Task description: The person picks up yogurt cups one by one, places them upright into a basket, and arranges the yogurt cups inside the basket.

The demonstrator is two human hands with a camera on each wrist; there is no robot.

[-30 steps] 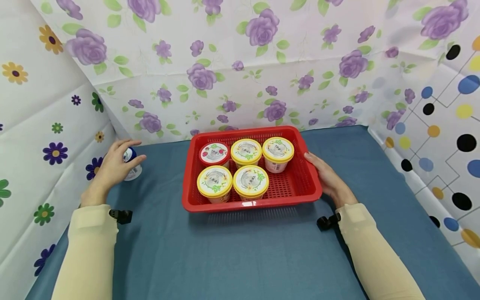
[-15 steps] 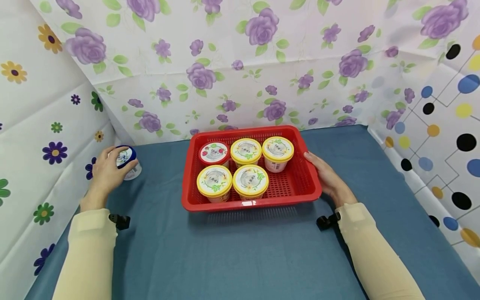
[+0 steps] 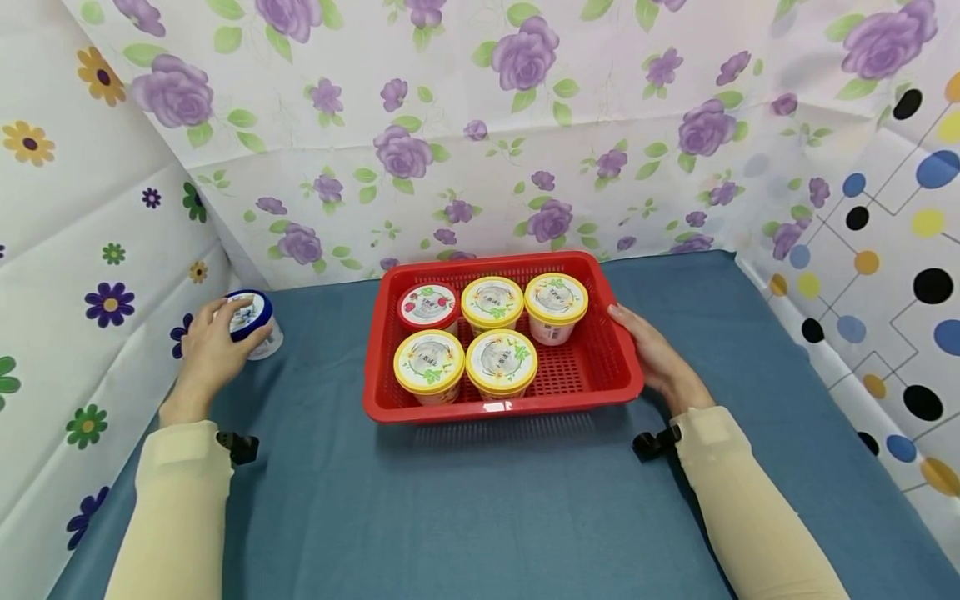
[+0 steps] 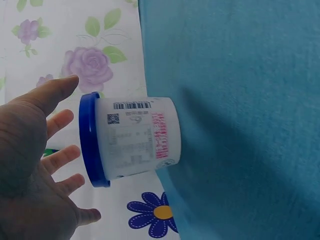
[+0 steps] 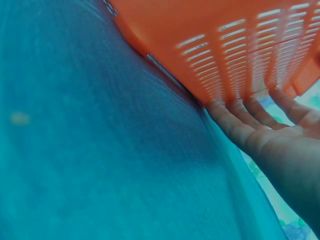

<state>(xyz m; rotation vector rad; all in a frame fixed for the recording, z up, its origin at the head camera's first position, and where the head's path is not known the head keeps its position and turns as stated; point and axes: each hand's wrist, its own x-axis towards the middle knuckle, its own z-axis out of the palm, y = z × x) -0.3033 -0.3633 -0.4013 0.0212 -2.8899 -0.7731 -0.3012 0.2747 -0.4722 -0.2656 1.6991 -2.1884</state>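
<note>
At the far left stands a white tub with a blue lid (image 3: 258, 315), upright on the blue cloth. My left hand (image 3: 213, 354) is spread around the lid, its thumb on the near side. In the left wrist view the fingers are apart, and a gap shows between them and the lid (image 4: 94, 140). My right hand (image 3: 656, 358) rests on the right end of a red plastic basket (image 3: 495, 408). Its fingers lie fairly straight against the slotted wall (image 5: 200, 65) in the right wrist view. The thumb is not clear there.
Inside the basket are a red-lidded tub (image 3: 428, 307) and several yellow-lidded tubs (image 3: 557, 298). Bare basket floor (image 3: 562, 371) shows at the right front. Blue cloth (image 3: 465, 508) covers the table. Patterned sheets (image 3: 465, 175) form walls behind and at both sides.
My left hand has come down and shifted slightly left, and now lies around the blue lid's left side, leaving more of it visible. The right hand and basket have stayed in place.
</note>
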